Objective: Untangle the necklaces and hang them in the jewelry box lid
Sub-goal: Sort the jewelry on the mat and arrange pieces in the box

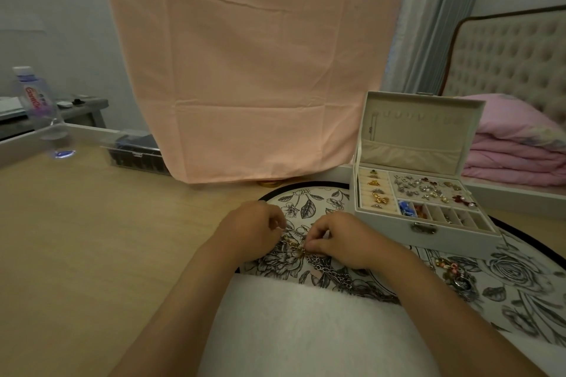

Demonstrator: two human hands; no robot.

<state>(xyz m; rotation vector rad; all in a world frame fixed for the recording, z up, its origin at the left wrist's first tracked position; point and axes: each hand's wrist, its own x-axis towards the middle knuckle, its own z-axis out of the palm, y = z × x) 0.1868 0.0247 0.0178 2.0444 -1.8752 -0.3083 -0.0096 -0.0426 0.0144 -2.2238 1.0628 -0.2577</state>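
Single head-worn wide view, facing forward-down, close above table (92, 239)

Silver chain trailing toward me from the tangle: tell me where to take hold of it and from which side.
Probably pinch the silver chain just short of the tangle, coming down from above with the right hand. There its strands lie flat and loose on the floral mat; farther up they knot into the gold chain that the left hand pinches.

2 hands (251, 229) (343, 239), 1 jewelry box (395, 231), 1 water bottle (39, 107), 1 clear case (134, 153), 1 chain tangle (324, 266).
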